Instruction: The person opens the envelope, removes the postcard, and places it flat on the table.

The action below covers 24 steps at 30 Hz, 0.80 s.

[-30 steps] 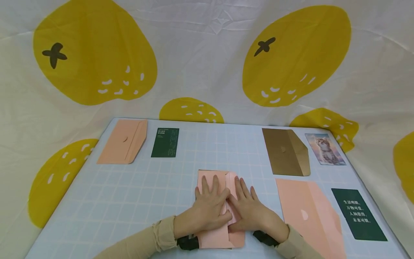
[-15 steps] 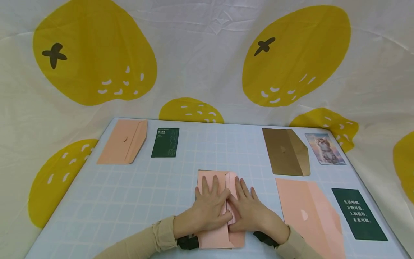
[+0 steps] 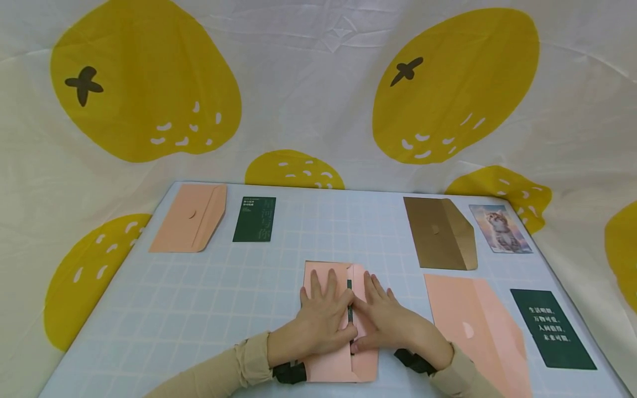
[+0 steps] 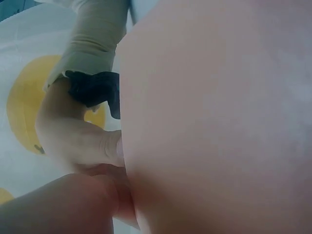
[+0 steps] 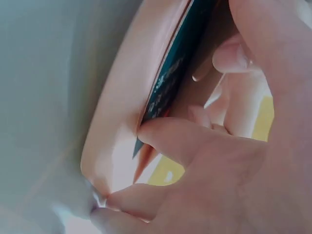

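A pale pink envelope (image 3: 325, 367) lies at the front middle of the table. My left hand (image 3: 325, 323) rests across its left part, with several fingers stretched out flat and the thumb beside the slit. On the right part, my right hand (image 3: 390, 320) has its fingers along the far side and its thumb by the opening, pinching the paper there. A dark green card (image 3: 350, 315) shows as a narrow strip in the slit; the rest is hidden. In the right wrist view the envelope's edge (image 5: 114, 117) bows outward beside the green card (image 5: 168, 80), fingertips right at it.
To the right lie another pink envelope (image 3: 460, 320), a green card with white writing (image 3: 552, 329), a brown envelope (image 3: 430, 235) and a kitten picture card (image 3: 500, 229). At the back left are a peach envelope (image 3: 184, 218) and a green card (image 3: 254, 219).
My right hand has shifted slightly to the right and turned, and the slit has opened so that a green card strip shows. My left hand has stayed in place.
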Tool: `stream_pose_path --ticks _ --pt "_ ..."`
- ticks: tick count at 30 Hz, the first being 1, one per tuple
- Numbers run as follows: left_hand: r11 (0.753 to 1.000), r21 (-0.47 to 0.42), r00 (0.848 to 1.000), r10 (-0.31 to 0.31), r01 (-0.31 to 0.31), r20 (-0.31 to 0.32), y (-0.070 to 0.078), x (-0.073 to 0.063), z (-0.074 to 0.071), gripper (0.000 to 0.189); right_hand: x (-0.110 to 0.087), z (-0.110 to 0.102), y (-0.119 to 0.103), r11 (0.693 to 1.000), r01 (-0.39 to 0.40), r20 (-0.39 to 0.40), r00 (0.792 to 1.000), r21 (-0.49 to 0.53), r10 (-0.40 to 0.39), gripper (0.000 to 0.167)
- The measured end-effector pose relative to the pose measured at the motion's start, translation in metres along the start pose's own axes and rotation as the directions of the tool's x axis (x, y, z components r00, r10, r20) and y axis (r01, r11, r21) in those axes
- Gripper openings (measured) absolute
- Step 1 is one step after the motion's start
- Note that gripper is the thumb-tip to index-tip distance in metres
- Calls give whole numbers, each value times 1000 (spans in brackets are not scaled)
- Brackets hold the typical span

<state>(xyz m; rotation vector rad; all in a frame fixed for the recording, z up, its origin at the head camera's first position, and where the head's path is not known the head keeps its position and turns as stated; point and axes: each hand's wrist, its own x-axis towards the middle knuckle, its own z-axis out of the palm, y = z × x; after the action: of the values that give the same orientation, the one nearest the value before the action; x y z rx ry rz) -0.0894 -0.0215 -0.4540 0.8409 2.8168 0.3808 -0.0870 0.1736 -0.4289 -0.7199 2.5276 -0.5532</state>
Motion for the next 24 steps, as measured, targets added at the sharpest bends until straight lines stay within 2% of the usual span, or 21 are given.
stream_pose_path --ticks 6,12,16,24 --pt "1000 29 1000 0 1 -5 2 0 0 54 -3 -6 -1 1000 9 -39 999 20 -8 101" --pt "993 121 1000 -13 12 9 3 -2 2 65 -5 -8 2 1000 -17 -80 997 7 17 97" --pt "985 175 1000 -3 2 6 3 -3 2 61 -5 -11 8 999 -29 -94 995 26 32 91" --pt "976 216 1000 -1 2 -5 4 -3 2 55 -6 -16 18 999 -27 -107 994 35 31 84"
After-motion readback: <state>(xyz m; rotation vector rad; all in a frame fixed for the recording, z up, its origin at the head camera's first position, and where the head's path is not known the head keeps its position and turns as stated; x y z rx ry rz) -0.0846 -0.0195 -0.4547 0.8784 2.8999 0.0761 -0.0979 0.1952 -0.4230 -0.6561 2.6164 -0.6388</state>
